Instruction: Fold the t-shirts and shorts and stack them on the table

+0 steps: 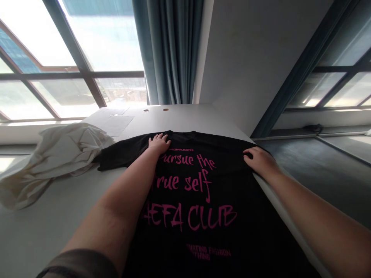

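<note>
Head view: near, black T-shirt (pixel 252 220) spread on white table (pixel 185 117), pink lettering (pixel 198 216) facing up. Farther, right hand (pixel 261 160) at right shoulder, fingers curled, thumb close to index; cannot tell if pinching fabric. Left hand (pixel 159 144) palm down beside collar, fingers slightly parted, gripping nothing visible. Likely mid-smoothing; from here, calls for light, even pressure, without dragging collar askew. Left, crumpled white cloth (pixel 66 146) by sleeve end. Far, paper (pixel 117 124) on table, then blue-grey curtain (pixel 171 50).
</note>
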Demonstrator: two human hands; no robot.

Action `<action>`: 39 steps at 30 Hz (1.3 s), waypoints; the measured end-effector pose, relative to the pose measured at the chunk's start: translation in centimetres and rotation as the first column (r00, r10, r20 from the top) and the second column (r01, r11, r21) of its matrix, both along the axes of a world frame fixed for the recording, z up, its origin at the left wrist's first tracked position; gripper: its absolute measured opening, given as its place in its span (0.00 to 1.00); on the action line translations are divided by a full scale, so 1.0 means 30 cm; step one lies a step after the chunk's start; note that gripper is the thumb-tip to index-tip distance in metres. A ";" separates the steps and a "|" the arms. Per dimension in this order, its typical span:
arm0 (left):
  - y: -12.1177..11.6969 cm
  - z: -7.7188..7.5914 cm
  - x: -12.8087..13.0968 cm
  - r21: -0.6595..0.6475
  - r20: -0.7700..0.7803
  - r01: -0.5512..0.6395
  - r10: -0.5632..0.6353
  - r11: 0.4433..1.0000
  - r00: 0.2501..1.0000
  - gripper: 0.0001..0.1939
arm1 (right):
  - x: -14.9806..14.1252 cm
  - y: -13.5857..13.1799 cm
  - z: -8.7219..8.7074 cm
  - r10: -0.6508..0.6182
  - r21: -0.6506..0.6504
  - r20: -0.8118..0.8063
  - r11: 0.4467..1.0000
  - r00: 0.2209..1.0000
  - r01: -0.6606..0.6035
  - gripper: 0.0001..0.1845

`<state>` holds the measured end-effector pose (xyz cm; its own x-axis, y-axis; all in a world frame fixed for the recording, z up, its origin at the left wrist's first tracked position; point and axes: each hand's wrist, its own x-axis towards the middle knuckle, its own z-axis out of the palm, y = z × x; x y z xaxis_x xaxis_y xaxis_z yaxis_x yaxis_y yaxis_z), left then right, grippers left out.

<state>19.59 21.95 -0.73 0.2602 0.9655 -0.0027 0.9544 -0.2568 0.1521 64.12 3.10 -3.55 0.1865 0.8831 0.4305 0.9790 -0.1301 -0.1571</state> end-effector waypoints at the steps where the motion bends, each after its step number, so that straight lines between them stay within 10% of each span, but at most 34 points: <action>1: -0.008 0.004 -0.001 0.023 -0.003 0.000 0.000 1.000 1.000 0.34 | -0.001 -0.021 0.001 0.001 0.004 -0.007 1.000 1.000 -0.001 0.16; 8: -0.093 0.040 0.024 0.242 -0.088 0.029 -0.008 0.970 0.996 0.25 | 0.024 -0.206 0.010 0.273 -0.029 -0.120 0.960 0.954 -0.278 0.22; 14: -0.201 0.090 0.002 0.101 -0.125 0.142 -0.129 0.985 0.984 0.25 | 0.069 -0.285 0.023 0.276 -0.103 -0.117 0.952 0.954 -0.288 0.20; 26: -0.779 0.024 -0.466 0.185 0.076 0.279 -0.297 0.942 0.952 0.21 | -0.037 -0.207 0.100 0.070 -0.137 0.234 0.990 0.970 -0.039 0.27; 39: -0.810 0.006 -0.561 0.132 0.028 0.272 -0.277 0.953 0.960 0.26 | 0.020 -0.273 0.167 0.012 -0.298 0.249 0.952 0.969 0.065 0.24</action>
<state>2.74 -2.36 -0.56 0.5123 0.8486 0.1322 0.8372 -0.5277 0.1434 64.72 -5.10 1.47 0.1346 0.9745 0.1794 0.9775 -0.1603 0.1374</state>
